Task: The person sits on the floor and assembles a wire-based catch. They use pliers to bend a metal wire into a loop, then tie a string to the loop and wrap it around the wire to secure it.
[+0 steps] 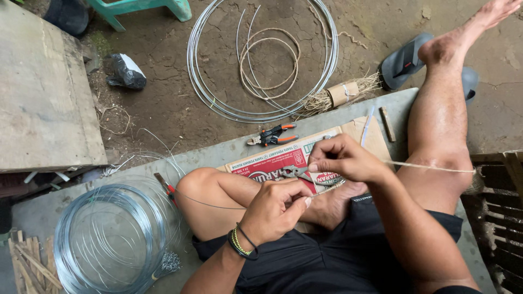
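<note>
a thin wire (218, 205) is pinched by the left hand (275, 209) and right hand (340, 159) above flattened cardboard (283, 158). cracked dirt ground (163, 98) beyond it is strewn with wire hoops (261, 57); a wire coil (109, 239) lies left.

Outdoor yard workspace, cracked dirt ground (174, 103), wire coils (261, 60), pliers (272, 134), concrete slab (43, 92), flattened cardboard (283, 158)

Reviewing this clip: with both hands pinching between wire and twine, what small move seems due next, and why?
Probably a slow wrap of the twine around the thin wire, both kept taut. The right hand pinches the twine end, which runs tight over the right knee; the left hand pinches the wire from the coil. The fingertips nearly meet. The pliers lie unused beneath, on the cardboard.
</note>
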